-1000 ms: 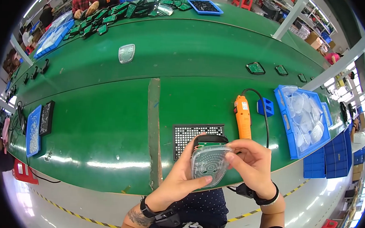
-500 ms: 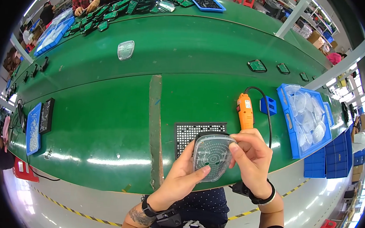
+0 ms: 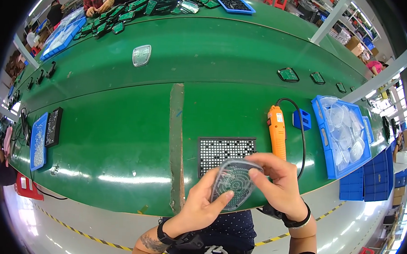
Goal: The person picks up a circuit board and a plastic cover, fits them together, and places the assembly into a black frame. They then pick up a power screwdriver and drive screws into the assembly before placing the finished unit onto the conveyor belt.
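Green workbench (image 3: pixel 119 140) below; clear-faced unit (image 3: pixel 236 181) between 2 sets of fingers, long axis running away, leaning right. Left hand (image 3: pixel 203 197) clasps near-left side, thumb on face; right hand (image 3: pixel 277 180) pinches far-right corner.

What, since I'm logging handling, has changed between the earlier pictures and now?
The earlier gap at the far edge of the clear cover no longer shows; since the middle picture, its near end has swung left. The left hand and right hand still hold it. The orange tool and blue block stayed put.
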The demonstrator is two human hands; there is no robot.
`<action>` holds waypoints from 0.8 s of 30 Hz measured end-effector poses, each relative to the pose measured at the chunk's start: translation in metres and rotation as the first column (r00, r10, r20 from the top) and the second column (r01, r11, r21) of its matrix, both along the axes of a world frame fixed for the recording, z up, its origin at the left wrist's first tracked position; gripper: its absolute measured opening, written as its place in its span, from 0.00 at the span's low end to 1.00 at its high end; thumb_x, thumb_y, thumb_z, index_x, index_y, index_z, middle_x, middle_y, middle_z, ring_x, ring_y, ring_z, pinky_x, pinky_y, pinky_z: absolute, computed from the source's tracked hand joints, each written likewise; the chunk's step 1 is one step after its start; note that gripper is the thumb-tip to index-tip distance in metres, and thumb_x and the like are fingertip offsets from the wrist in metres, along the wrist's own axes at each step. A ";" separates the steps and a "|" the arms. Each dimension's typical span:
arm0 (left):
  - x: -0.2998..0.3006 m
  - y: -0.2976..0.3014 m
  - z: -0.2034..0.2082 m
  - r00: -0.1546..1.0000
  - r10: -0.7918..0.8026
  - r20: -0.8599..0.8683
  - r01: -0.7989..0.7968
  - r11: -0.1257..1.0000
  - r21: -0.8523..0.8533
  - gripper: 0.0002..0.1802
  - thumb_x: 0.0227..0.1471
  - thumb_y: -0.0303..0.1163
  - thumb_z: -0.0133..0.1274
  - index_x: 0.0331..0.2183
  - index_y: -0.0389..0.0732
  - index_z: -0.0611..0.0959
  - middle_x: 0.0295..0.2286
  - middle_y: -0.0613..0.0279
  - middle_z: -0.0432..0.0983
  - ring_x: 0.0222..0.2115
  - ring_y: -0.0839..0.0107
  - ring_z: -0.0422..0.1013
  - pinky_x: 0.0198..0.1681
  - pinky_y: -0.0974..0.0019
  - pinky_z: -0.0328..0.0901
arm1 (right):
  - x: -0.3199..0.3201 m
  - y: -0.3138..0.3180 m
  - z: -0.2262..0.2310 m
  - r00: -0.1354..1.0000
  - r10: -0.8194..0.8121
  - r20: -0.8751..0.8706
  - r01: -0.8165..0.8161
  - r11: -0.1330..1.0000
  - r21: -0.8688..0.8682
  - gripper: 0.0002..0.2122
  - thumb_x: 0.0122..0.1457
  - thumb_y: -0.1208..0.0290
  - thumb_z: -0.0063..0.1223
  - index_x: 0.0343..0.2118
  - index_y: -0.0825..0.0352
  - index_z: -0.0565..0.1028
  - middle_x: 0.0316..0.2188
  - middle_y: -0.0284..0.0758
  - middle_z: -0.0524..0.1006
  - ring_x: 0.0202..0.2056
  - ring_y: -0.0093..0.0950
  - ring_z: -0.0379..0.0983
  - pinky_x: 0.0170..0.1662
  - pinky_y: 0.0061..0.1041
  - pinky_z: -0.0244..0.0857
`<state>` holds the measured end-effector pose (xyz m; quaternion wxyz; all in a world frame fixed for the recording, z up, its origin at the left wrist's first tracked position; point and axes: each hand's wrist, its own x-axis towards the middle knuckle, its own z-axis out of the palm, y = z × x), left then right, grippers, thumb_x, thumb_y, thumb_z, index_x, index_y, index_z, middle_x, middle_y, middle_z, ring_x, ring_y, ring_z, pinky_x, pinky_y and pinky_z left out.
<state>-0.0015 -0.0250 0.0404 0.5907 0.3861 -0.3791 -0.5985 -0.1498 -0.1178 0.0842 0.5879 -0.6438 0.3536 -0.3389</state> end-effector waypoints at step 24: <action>0.128 -0.361 -0.034 -0.117 0.264 0.957 -0.255 0.924 -0.286 0.42 0.41 0.47 0.58 0.50 0.32 0.62 0.42 0.38 0.68 0.44 0.47 0.66 0.46 0.55 0.62 | -0.077 -0.063 -0.034 0.665 -0.161 -0.729 -0.107 0.946 -0.306 0.34 0.47 0.65 0.60 0.52 0.71 0.51 0.28 0.47 0.72 0.25 0.44 0.71 0.30 0.34 0.65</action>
